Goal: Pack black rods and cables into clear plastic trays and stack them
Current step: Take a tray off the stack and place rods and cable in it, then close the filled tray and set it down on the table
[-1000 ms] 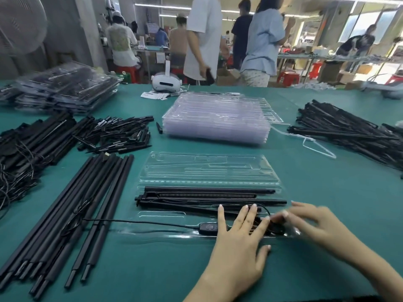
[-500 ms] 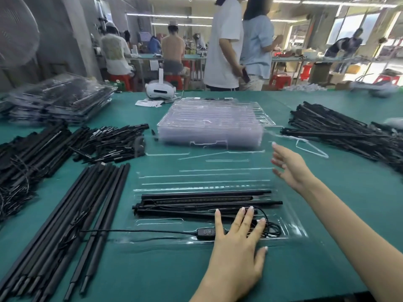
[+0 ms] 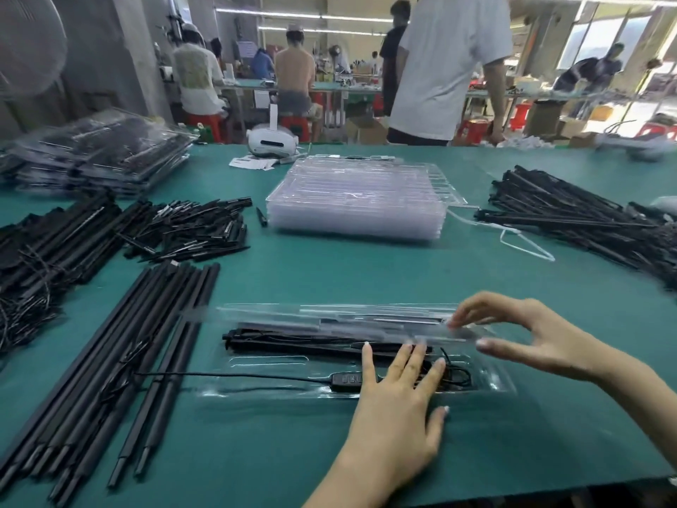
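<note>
A clear plastic tray (image 3: 256, 388) lies on the green table in front of me. Black rods (image 3: 293, 339) lie in its long slots, and a black cable with an inline controller (image 3: 346, 379) runs out over its left end. My left hand (image 3: 395, 416) presses flat on the tray over the coiled cable. My right hand (image 3: 531, 335) pinches the right end of the hinged clear lid (image 3: 329, 313), which hangs blurred and half folded over the rods.
A stack of empty clear trays (image 3: 359, 210) sits mid-table. Long loose rods (image 3: 121, 353) lie at left, with small black parts (image 3: 190, 229) and cabled rods (image 3: 36, 258) beyond. Another rod pile (image 3: 586, 221) fills the right. Packed trays (image 3: 99, 155) stand far left.
My right hand left the cable coil, reached to the flat-lying lid at the far side, and has swung it up toward me over the rods. My left hand stayed pressing.
</note>
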